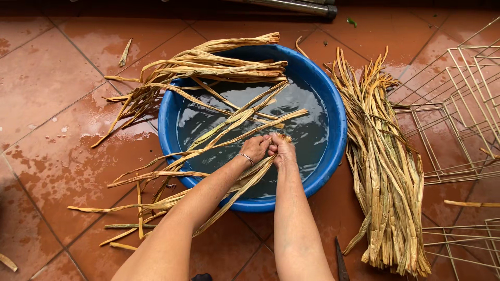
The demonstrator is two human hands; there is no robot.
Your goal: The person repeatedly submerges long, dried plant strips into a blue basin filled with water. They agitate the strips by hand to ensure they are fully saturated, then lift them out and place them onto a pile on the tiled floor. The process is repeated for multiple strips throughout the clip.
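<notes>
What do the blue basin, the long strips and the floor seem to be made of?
Basin: probably plastic, smooth glossy blue rim. Strips: dried plant stalks or leaves, tan, fibrous, creased. Floor: reddish clay-like tiles, wet sheen, visible joints.

Your basin is bright blue w/ dark, near-black water showing pale ripple glints. The dried leaf strips you've got across it run straw-yellow to tan, some w/ greenish streaks where wet. Same tan-gold on the bundle at your right, browner at the tips, lengthwise stripes throughout. Floor tiles are terracotta red-brown, glossy w/ whitish wet patches, dark grout lines making a diagonal grid. Wire racks are cream-beige, square mesh pattern. Bracelet on your left wrist is silver. Pipe up top is grey metal w/ black end
</notes>
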